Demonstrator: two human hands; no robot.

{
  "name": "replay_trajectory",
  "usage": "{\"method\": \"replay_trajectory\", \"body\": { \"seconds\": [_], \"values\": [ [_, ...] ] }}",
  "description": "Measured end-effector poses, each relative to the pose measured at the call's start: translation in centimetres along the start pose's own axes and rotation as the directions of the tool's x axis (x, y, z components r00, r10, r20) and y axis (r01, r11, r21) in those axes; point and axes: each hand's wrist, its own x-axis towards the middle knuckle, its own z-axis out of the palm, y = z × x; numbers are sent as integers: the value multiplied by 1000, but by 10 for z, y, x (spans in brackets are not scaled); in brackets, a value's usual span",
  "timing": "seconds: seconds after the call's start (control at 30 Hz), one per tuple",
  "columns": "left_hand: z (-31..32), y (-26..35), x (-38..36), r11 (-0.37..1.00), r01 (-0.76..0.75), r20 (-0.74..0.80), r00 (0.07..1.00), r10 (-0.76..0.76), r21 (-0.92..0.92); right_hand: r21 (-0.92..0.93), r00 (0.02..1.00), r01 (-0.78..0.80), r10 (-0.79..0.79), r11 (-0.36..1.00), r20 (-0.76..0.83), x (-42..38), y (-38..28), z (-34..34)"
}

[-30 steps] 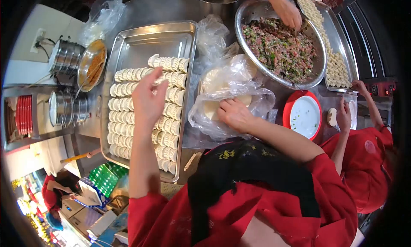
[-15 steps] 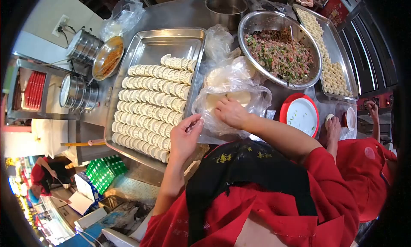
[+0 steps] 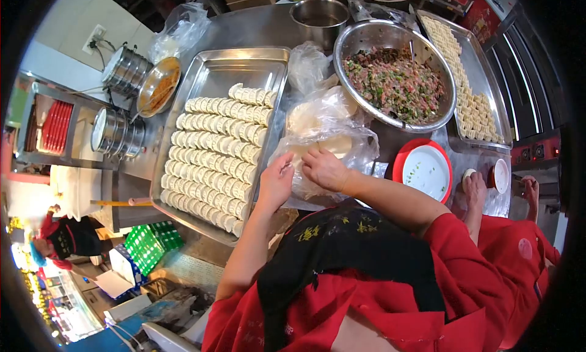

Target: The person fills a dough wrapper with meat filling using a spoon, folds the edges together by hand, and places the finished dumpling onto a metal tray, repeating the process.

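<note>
My right hand (image 3: 325,169) reaches into an open clear plastic bag (image 3: 366,146), its fingers bent against the pale round wrappers (image 3: 334,146) inside. Whether it grips one is too small to tell. Just left of it, by the bag's edge, my left hand (image 3: 278,180) is raised with curled fingers, thumb close to the fingertips; anything between them cannot be made out. Rows of pleated dumplings (image 3: 213,154) fill much of the metal tray (image 3: 282,77) on the left. Behind the bag, to the right, a steel bowl (image 3: 450,99) holds minced filling (image 3: 397,83).
A red-rimmed white plate (image 3: 427,172) lies right of the bag. Beside me a co-worker's hand (image 3: 474,190) touches a wrapper. Another dumpling tray (image 3: 485,77) stands at back right, a steel pot (image 3: 320,16) at the back. Spice bowl (image 3: 159,86) and metal tins (image 3: 119,132) are at left.
My right hand has shifted slightly left and down over the wrappers, its fingers more bent. My left hand has moved slightly right. The view has shifted a little.
</note>
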Motion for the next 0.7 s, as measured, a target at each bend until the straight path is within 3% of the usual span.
{"method": "replay_trajectory", "body": {
  "seconds": [0.1, 0.2, 0.3, 0.37, 0.5, 0.57, 0.7],
  "values": [
    [-1, -6, 5, 997, -11, -19, 1000, 13, 82, -31, 999, -24, 23, 999, -27, 0, 0, 0],
    [-4, -7, 6, 990, 43, -48, 998, -37, 134, 122, 989, -149, 150, 981, -1, 4, 2, 6],
    [-8, -10, 11, 991, 16, -70, 998, -7, 132, 284, 967, -249, 222, 926, 125, 15, 13, 0],
    [-9, -11, 13, 993, -4, -83, 996, 14, 115, 418, 890, -426, 290, 802, 352, 22, 20, -5],
    [-4, -15, 13, 988, 7, -102, 995, 9, 156, 485, 899, -428, 307, 762, 312, 30, 35, 2],
    [0, -17, 13, 967, -27, -108, 993, 56, 252, 474, 834, -531, 334, 703, 438, 36, 37, -8],
    [0, 1, 7, 960, -23, -112, 992, 56, 278, 503, 826, -548, 340, 668, 449, 38, 43, -9]
  ]
}}
